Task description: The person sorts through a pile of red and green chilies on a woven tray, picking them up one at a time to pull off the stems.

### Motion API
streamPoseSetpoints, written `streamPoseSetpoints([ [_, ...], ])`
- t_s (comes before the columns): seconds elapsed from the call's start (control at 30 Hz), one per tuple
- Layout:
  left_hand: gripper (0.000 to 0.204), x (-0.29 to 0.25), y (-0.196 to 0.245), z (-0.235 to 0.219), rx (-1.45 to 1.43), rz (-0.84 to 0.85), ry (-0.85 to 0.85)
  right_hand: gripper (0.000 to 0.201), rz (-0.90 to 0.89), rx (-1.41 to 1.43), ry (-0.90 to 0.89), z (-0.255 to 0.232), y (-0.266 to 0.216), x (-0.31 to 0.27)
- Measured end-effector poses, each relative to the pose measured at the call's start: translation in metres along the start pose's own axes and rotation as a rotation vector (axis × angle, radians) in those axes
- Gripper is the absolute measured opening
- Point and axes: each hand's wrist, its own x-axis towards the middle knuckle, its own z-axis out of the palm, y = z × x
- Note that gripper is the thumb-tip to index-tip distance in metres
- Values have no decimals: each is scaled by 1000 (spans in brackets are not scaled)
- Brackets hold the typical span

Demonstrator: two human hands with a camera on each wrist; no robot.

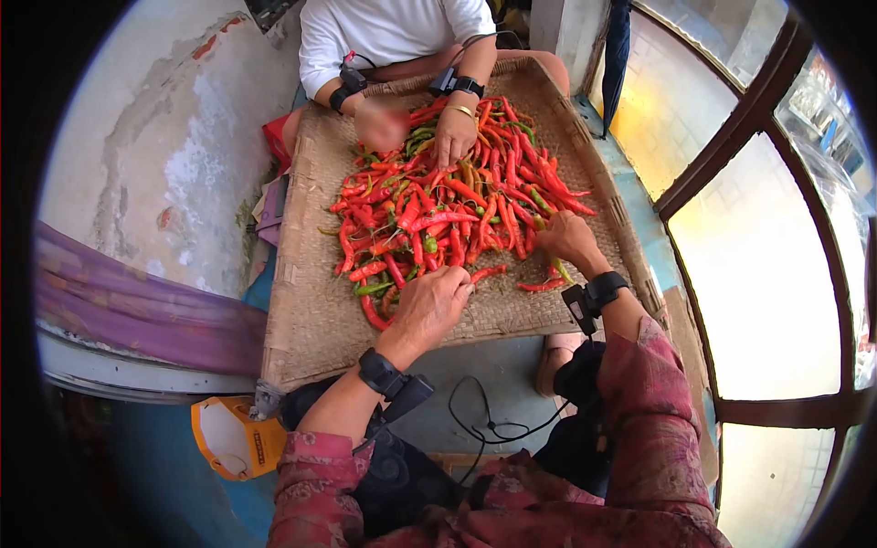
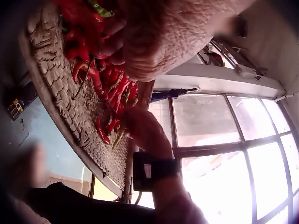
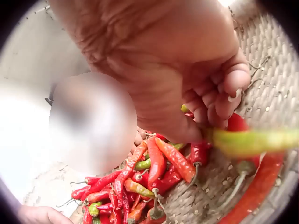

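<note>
Many red chili peppers, with some green ones, lie heaped in a woven tray (image 1: 320,310). At the pile's near edge my left hand (image 1: 427,306) has bent fingers, with thumb and fingertips at the end of a red pepper (image 1: 491,272). The left wrist view shows the left hand (image 2: 182,37) over red peppers; its palm hides part of the grip. On the pile's right side my right hand (image 1: 571,242) pinches a yellow-green pepper (image 1: 562,270). In the right wrist view that pepper (image 3: 254,141) sticks out from the right hand (image 3: 163,60), whose other fingers are curled.
Across the tray, another person's hand (image 1: 454,137) reaches into the peppers; their other hand is blurred. Windows (image 1: 758,274) stand on the right, beside a folded dark umbrella (image 1: 615,64). A black cable (image 1: 493,426) lies below the tray, and a yellow box (image 1: 237,438) at lower left.
</note>
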Motion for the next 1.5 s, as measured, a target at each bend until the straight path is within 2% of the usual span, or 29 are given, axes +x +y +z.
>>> streamPoseSetpoints([
  [0.07, 22, 1, 7, -5, 13, -63, 24, 30, -90, 139, 132, -16, -14, -8],
  [0.1, 22, 2, 7, -3, 16, -63, 35, 24, -242, 204, 177, -21, -20, -16],
  [0.13, 30, 4, 6, 0, 16, 34, 174, 20, -387, 344, 154, -24, -27, -22],
  [0.17, 38, 6, 5, 1, 18, 133, 313, 16, -497, 363, 118, -24, -35, -32],
  [0.2, 38, 8, 6, -1, 26, 135, 323, 14, -742, 226, 62, -34, -47, -44],
  [0.23, 43, 9, 7, -4, 128, 221, 342, 14, -606, 332, -184, -37, -56, -55],
  [0.27, 48, 10, 8, -6, 229, 306, 359, 17, -631, 290, -300, -47, -67, -67],
  [0.33, 43, 8, 6, -6, 275, 339, 340, 19, -685, 356, -396, -43, -68, -71],
  [0.4, 34, 2, -2, 2, 245, 211, 74, 20, -713, 327, -396, -44, -67, -70],
  [0.43, 23, 1, -2, 5, 211, 286, 151, 21, -734, 304, -401, -45, -65, -70],
  [0.47, 23, 1, -4, 6, 215, 289, 152, 21, -737, 304, -396, -47, -63, -67],
  [0.53, 18, 0, -2, 6, 238, 266, 107, 24, -643, 384, -268, -52, -54, -64],
  [0.57, 18, 0, -2, 5, 226, 263, 95, 25, -588, 419, -121, -56, -50, -59],
  [0.6, 16, 4, -2, -1, 234, 234, 183, 25, -571, 417, -132, -60, -44, -54],
  [0.63, 19, 7, -1, -8, 243, 207, 270, 24, -528, 341, 29, -63, -37, -50],
  [0.67, 16, 9, 3, -18, 244, 89, 261, 23, -484, 261, 190, -65, -30, -48],
  [0.7, 18, 10, 0, -22, 225, 58, 293, 23, -469, 258, 184, -63, -23, -48],
  [0.77, 22, 14, -8, -25, 203, 28, 324, 27, -239, -147, 10, -51, -9, -42],
  [0.83, 38, 16, -14, -26, 265, 29, 443, 30, -165, -168, -40, -33, -2, -34],
  [0.93, 44, 15, -7, -25, 319, 40, 448, 34, -90, -170, -109, -26, -5, -38],
  [1.0, 43, 14, -8, -24, 283, 25, 392, 34, -30, -251, -63, -21, -8, -36],
  [1.07, 42, 12, -8, -22, 258, 107, 337, 36, -11, -237, -44, -9, -1, -26],
  [1.17, 38, 10, -6, -18, 211, 154, 326, 36, -39, -84, -31, -7, 4, -21],
  [1.23, 34, 10, -2, -16, 116, 185, 298, 31, 49, 645, -219, -25, -19, -30],
  [1.27, 34, 10, 0, -13, 115, 182, 301, 31, 47, 642, -220, -28, -29, -34],
  [1.33, 33, 8, 3, -7, 27, 123, 243, 25, 7, 1100, -324, -29, -48, -48],
  [1.4, 33, 6, 6, -4, 17, 99, 211, 22, -72, 1255, -404, -24, -66, -60],
  [1.47, 31, 3, 5, -1, -1, 4, 161, 25, -14, 1222, -413, -26, -82, -74],
  [1.5, 31, 4, 4, 0, -1, 7, 157, 26, -49, 1188, -455, -24, -83, -74],
])
